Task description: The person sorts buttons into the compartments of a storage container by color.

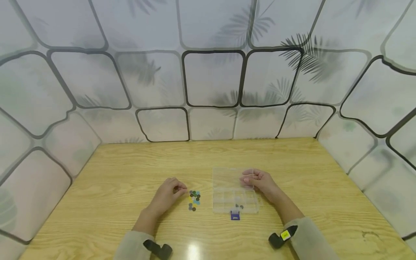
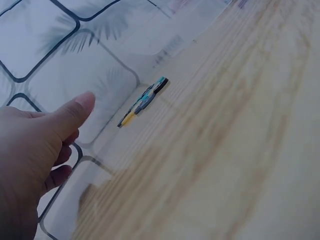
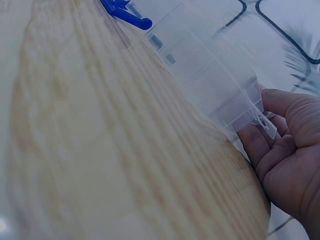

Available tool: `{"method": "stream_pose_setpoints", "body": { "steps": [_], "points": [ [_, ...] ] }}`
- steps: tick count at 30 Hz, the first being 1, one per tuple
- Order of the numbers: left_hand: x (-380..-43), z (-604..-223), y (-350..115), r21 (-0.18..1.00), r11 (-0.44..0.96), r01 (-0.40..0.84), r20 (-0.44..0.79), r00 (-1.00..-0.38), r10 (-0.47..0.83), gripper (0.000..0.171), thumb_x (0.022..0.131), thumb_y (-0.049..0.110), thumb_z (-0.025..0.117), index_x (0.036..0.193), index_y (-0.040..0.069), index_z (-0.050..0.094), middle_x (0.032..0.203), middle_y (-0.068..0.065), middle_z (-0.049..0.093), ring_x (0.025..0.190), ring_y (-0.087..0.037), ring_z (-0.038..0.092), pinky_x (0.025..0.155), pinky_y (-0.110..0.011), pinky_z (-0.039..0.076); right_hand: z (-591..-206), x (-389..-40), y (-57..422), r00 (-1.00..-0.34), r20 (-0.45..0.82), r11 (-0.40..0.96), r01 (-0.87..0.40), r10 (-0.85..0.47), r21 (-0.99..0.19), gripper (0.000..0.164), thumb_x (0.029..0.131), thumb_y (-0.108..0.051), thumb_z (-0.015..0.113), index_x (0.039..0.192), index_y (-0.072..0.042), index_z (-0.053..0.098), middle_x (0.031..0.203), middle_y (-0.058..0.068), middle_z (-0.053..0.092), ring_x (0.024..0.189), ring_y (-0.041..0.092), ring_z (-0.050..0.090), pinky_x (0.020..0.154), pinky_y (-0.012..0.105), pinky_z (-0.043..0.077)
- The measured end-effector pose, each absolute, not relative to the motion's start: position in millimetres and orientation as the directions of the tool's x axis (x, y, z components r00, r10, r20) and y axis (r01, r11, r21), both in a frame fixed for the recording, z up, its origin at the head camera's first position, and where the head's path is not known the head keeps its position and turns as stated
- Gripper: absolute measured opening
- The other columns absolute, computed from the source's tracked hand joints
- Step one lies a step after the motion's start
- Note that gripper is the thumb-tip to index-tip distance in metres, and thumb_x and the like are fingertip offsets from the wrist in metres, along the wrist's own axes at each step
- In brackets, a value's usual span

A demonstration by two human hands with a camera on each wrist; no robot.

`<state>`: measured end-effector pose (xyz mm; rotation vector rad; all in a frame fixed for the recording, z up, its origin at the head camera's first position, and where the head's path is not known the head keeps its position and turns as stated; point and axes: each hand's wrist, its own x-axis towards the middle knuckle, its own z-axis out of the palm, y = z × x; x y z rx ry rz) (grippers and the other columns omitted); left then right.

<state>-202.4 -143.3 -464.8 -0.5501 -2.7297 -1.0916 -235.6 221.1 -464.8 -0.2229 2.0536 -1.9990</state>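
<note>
1. Clear plastic box (image 1: 219,197): lid open, on wood-grain table (image 1: 146,159); blue latch (image 1: 235,216) nearest the person, dark discs (image 1: 241,207) inside.
2. Coloured discs (image 1: 194,200): clustered left of box.
3. Right hand (image 1: 264,183): grips lid's edge.
4. Left hand (image 1: 165,195): loosely curled beside coloured discs, visibly holding nothing.
5. Yellow label (image 1: 285,235), right wrist: illegible from here.
6. Leaf-printed wall (image 1: 212,79): behind table.

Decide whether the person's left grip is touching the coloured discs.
Apart. The left wrist view shows a plain gap between the left grip and the coloured discs.
</note>
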Motion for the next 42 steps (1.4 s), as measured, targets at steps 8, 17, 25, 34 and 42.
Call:
{"method": "stream_pose_setpoints", "body": {
  "steps": [8, 17, 25, 34, 42],
  "points": [
    [-203, -456, -132, 0.611, 0.653, 0.447, 0.329, -0.894, 0.305, 0.010, 0.084, 0.029, 0.070, 0.089, 0.021, 0.064, 0.083, 0.016, 0.054, 0.085, -0.005, 0.049, 0.076, -0.026, 0.047, -466, -237, 221, -0.949, -0.066, 0.007, 0.067, -0.310, -0.998, 0.046, 0.090, -0.009, 0.064, 0.125, 0.012, 0.045, 0.102, 0.006, 0.071, 0.092, 0.015, 0.069, 0.081, 0.027, 0.053],
    [-204, -452, -114, 0.586, 0.641, 0.496, 0.345, -0.868, 0.357, 0.010, 0.086, 0.026, 0.069, 0.089, 0.017, 0.066, 0.082, 0.015, 0.052, 0.087, -0.007, 0.049, 0.077, -0.027, 0.047, -467, -236, 220, -0.948, -0.064, 0.016, 0.063, -0.311, -0.998, 0.044, 0.090, -0.011, 0.064, 0.124, 0.011, 0.046, 0.101, 0.004, 0.071, 0.091, 0.015, 0.069, 0.081, 0.026, 0.053],
    [-205, -452, -96, 0.483, 0.631, 0.608, 0.426, -0.792, 0.438, 0.013, 0.085, 0.025, 0.069, 0.090, 0.013, 0.067, 0.080, 0.011, 0.054, 0.084, -0.010, 0.051, 0.076, -0.026, 0.048, -468, -236, 219, -0.945, -0.064, 0.004, 0.066, -0.322, -0.998, 0.044, 0.090, -0.012, 0.065, 0.123, 0.010, 0.047, 0.100, 0.004, 0.071, 0.091, 0.015, 0.069, 0.080, 0.026, 0.053],
    [-209, -451, -66, 0.414, 0.583, 0.699, 0.526, -0.707, 0.473, 0.013, 0.081, 0.024, 0.073, 0.084, 0.014, 0.067, 0.077, 0.007, 0.058, 0.078, -0.009, 0.051, 0.072, -0.023, 0.047, -468, -238, 221, -0.943, -0.055, -0.003, 0.060, -0.328, -0.998, 0.044, 0.090, -0.010, 0.064, 0.124, 0.011, 0.046, 0.100, 0.004, 0.071, 0.092, 0.015, 0.068, 0.081, 0.027, 0.053],
    [-210, -449, -41, 0.414, 0.569, 0.710, 0.505, -0.700, 0.506, 0.013, 0.083, 0.028, 0.071, 0.086, 0.015, 0.067, 0.077, 0.008, 0.057, 0.077, -0.007, 0.049, 0.070, -0.021, 0.045, -467, -237, 221, -0.948, -0.056, 0.015, 0.054, -0.315, -0.998, 0.045, 0.090, -0.012, 0.065, 0.124, 0.011, 0.046, 0.102, 0.005, 0.071, 0.093, 0.015, 0.068, 0.082, 0.026, 0.053]
  ]
}}
